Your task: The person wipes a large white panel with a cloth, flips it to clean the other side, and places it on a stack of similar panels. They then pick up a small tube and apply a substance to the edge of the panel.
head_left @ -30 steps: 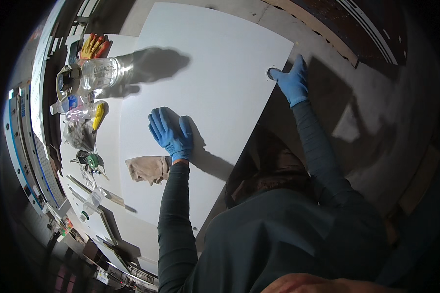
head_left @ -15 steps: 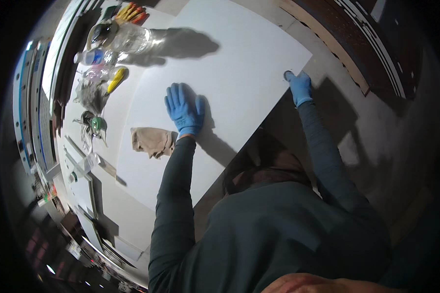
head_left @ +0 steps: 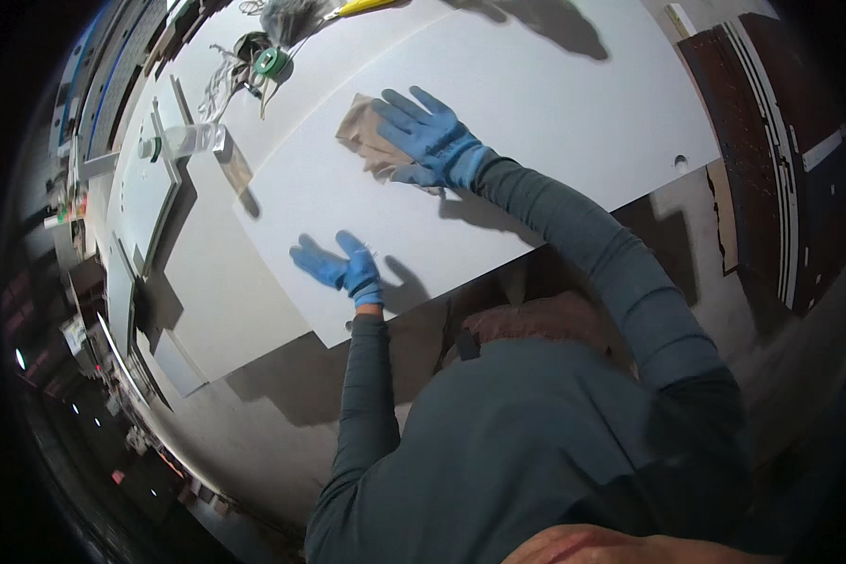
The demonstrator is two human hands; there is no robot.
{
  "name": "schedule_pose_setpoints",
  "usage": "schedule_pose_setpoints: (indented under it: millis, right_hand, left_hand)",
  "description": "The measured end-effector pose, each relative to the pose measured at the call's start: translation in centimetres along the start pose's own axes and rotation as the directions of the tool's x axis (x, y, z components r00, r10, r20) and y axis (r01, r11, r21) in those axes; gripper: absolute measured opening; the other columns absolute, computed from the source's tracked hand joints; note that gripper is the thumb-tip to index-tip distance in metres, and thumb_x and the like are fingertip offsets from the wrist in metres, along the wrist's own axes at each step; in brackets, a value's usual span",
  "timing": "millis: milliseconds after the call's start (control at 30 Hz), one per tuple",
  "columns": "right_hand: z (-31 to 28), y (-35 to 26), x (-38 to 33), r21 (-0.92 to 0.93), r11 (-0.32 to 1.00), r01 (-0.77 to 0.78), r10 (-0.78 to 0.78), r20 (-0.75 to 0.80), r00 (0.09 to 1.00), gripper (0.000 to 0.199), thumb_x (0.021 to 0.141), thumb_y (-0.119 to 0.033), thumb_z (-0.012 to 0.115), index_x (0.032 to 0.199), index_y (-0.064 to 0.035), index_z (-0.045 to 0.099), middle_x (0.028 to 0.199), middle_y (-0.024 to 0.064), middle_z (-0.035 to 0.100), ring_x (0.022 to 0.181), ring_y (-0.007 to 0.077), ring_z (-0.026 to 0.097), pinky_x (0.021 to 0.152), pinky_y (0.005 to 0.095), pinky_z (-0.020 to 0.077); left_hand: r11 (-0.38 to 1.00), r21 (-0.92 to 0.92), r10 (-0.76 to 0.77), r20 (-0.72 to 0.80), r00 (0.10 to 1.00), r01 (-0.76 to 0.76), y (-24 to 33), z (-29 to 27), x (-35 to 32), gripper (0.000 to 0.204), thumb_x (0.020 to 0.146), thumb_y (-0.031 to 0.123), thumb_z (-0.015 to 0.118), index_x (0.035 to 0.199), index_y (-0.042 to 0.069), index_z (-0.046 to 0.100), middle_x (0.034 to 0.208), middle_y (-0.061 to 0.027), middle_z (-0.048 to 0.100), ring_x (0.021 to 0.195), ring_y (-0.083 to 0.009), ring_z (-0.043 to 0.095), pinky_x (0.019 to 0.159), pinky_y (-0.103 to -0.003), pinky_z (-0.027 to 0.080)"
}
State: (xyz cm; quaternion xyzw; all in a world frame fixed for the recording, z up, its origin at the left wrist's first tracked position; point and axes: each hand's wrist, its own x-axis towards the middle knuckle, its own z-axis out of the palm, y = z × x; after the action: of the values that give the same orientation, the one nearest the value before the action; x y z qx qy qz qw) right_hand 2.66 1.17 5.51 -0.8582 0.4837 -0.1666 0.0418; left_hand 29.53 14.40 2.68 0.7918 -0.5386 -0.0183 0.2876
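A large white panel (head_left: pixel 583 113) lies flat in front of me, with a round hole near its right corner. On it is a crumpled beige cloth (head_left: pixel 360 132). My right hand (head_left: pixel 434 141), in a blue work glove, lies over the cloth's right part with its fingers stretched out; the palm hides some of the fabric. My left hand (head_left: pixel 336 268), gloved in blue too, is at the panel's near left part. Its fingers and thumb are apart and hold nothing. Whether its palm touches the surface I cannot tell.
Left of the panel a clear plastic bottle (head_left: pixel 193 141) lies on its side near several narrow boards (head_left: pixel 164 202). Farther back are a green round item (head_left: pixel 271 62) among tangled cords and a yellow-handled tool (head_left: pixel 362 7). Dark brown panels (head_left: pixel 747 150) stand at the right.
My right hand has left the panel's right corner and now lies on the cloth. My left hand has moved nearer to the panel's near left edge. The view has shifted leftward.
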Motion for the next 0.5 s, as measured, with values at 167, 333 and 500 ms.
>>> schedule_pose_setpoints:
  millis: [167, 333, 500]
  right_hand:
    - [5.9, -3.1, 3.8, 0.062, 0.992, -0.114, 0.111, 0.054, 0.992, 0.052, 0.102, -0.042, 0.046, 0.143, -0.0109, 0.052, 0.156, 0.0139, 0.044, 0.152, 0.0294, 0.031, 0.128, 0.0442, 0.022]
    - [7.6, -0.7, 4.4, 0.285, 0.872, -0.399, 0.429, -0.051, 0.902, 0.06, 0.101, -0.045, 0.05, 0.148, -0.0079, 0.047, 0.152, 0.018, 0.045, 0.142, 0.0352, 0.041, 0.124, 0.0487, 0.024]
    - [12.0, -8.8, 11.6, 0.001, 1.0, 0.017, -0.017, -0.128, 0.992, 0.059, 0.095, -0.042, 0.057, 0.143, -0.0072, 0.054, 0.147, 0.0196, 0.049, 0.14, 0.0353, 0.042, 0.12, 0.0462, 0.0287]
  left_hand:
    - [0.68, 0.322, -0.665, -0.106, 0.739, 0.659, -17.1, -9.6, -4.5, 0.08, 0.097, 0.047, 0.063, 0.154, -0.003, 0.037, 0.152, -0.0276, 0.038, 0.132, -0.041, 0.048, 0.11, -0.049, 0.043]
    - [0.168, -0.658, -0.743, 0.405, 0.533, 0.734, -23.0, -10.6, -9.1, 0.054, 0.105, 0.038, 0.06, 0.14, -0.002, 0.053, 0.129, -0.015, 0.063, 0.111, -0.0262, 0.064, 0.096, -0.04, 0.053]
    - [-0.026, -0.783, -0.69, 0.463, 0.556, 0.621, -24.2, -9.4, -10.2, 0.043, 0.105, 0.036, 0.061, 0.127, -0.002, 0.061, 0.115, -0.0101, 0.07, 0.102, -0.0217, 0.067, 0.092, -0.038, 0.054]
